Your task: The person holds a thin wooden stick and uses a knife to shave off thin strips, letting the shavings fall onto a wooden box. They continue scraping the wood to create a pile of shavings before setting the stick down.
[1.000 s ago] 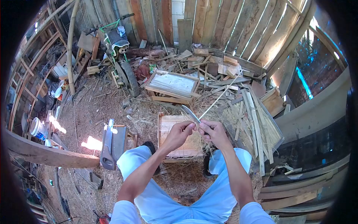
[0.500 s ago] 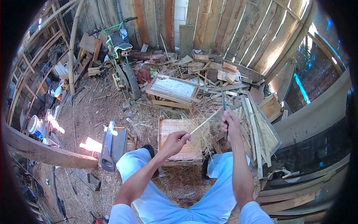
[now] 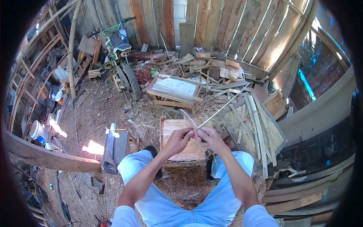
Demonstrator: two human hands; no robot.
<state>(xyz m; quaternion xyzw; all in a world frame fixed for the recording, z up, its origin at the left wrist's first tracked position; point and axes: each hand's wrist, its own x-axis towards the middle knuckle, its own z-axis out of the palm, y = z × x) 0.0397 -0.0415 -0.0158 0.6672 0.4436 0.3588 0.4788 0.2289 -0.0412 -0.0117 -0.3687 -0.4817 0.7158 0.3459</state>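
My left hand (image 3: 179, 140) pinches the near end of a thin pale stick (image 3: 223, 107) in front of my body. Right beside it, my right hand (image 3: 211, 140) is closed on a knife, its curved blade (image 3: 189, 118) pointing up and to the left. The blade's base lies against the stick where my hands meet. From there the stick slants up to the right over the scraps. Below the hands is a low wooden crate or board (image 3: 177, 130) between my feet. The knife's handle is hidden in my right fingers.
A handsaw (image 3: 109, 153) lies on a small box at the left. Ahead are a framed tray (image 3: 174, 89), a wood scrap pile (image 3: 227, 72) and a green bike (image 3: 123, 53). Long strips (image 3: 259, 132) lie at the right. A white bucket (image 3: 38, 130) sits far left.
My right hand has come down and left to meet my left hand, and the knife now tilts left. The stick's far end reaches further up and right. Loose shavings around the stick have mostly gone from view.
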